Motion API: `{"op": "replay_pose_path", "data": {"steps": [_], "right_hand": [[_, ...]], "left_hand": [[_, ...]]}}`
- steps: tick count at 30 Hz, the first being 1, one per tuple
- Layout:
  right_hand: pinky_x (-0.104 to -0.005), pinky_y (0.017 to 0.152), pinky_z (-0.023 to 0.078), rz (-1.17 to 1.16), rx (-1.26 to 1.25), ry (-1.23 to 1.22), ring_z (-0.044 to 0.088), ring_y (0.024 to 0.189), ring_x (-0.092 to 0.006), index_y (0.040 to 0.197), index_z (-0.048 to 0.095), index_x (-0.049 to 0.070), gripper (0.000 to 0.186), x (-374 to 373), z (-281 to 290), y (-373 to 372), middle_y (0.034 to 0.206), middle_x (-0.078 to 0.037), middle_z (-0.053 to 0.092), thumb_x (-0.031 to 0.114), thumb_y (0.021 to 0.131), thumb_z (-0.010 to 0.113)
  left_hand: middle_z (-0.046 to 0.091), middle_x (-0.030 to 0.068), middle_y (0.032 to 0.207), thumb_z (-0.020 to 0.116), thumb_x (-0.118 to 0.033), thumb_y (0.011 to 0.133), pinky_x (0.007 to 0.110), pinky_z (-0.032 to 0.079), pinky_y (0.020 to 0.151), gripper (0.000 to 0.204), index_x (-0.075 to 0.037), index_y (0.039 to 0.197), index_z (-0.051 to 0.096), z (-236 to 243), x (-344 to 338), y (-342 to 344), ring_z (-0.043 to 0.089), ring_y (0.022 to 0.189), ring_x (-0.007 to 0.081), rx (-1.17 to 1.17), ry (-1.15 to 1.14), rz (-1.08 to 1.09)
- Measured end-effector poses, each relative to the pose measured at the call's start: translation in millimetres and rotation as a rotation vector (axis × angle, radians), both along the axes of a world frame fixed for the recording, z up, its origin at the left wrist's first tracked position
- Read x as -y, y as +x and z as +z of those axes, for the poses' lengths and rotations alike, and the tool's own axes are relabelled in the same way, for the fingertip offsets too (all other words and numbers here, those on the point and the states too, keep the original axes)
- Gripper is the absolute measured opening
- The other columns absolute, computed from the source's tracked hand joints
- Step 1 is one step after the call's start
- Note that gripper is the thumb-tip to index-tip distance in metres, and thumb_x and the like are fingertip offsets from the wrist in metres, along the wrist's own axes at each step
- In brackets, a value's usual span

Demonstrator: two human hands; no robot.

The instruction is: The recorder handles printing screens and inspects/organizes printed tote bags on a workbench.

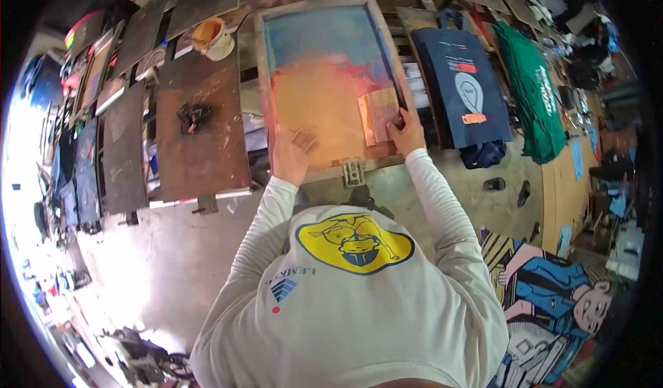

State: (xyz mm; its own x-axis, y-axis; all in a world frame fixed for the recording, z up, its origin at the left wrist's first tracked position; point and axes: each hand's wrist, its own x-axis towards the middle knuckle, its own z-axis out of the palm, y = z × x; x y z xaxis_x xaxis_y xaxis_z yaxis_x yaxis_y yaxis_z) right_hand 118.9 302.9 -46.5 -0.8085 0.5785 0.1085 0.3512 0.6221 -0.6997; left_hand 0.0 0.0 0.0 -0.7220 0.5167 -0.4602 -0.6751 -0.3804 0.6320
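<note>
In front of me lies a wooden-framed printing screen [324,119], its mesh stained orange low down and blue at the far end. My left hand [293,154] rests at its near left corner, fingers stretched over the orange mesh. My right hand [406,134] is at the right side, thumb and fingers closed at the edge of a flat rectangular piece [382,110] lying on the mesh. That piece is brownish with a shiny orange strip along its left side; its exact kind is unclear. A metal hinge clamp [353,172] sits at the near edge of the frame.
Brown boards [200,125] stand left, one bearing a dark crumpled lump [194,117]. A stained bucket [213,39] is at the far left. To the right lie a navy printed bag [466,84] and green printed cloth [530,91]. Dark sandals [494,184] are on the floor.
</note>
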Motion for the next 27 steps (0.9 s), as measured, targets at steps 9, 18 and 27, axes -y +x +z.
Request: {"op": "replay_pose_path", "data": {"steps": [9,18,27], "right_hand": [[-0.0346,0.075,0.054,0.155,-0.121,0.012,0.07,0.081,-0.0263,0.107,0.069,0.004,0.03,-79.3,-4.1,17.1,0.086,-0.014,0.07,0.015,0.079,0.074],[-0.0362,0.08,0.052,0.128,-0.142,-0.084,0.068,0.085,-0.0262,0.111,0.066,0.006,0.03,-129.0,5.6,-28.9,0.091,-0.012,0.07,0.021,0.086,0.07],[-0.0512,0.088,0.048,-0.086,-0.064,0.012,0.061,0.105,-0.0442,0.123,0.056,0.006,0.043,-169.1,-52.0,-84.3,0.116,-0.026,0.062,0.04,0.096,0.049]], "left_hand": [[0.051,0.0208,0.136,0.041,-0.062,0.097,0.045,0.041,0.108,0.071,-0.005,0.138,0.045,2.7,-45.7,31.7,0.052,0.123,0.0331,-0.075,0.329,0.342],[0.05,0.0187,0.141,0.042,-0.068,0.093,0.044,0.038,0.11,0.077,-0.004,0.138,0.047,13.7,-27.8,17.9,0.05,0.127,0.0321,-0.056,0.38,0.538],[0.047,0.0232,0.142,0.041,-0.08,0.085,0.055,0.033,0.11,0.096,-0.002,0.141,0.042,14.4,-24.1,-99.5,0.045,0.131,0.0388,-0.077,0.214,0.52]]}}
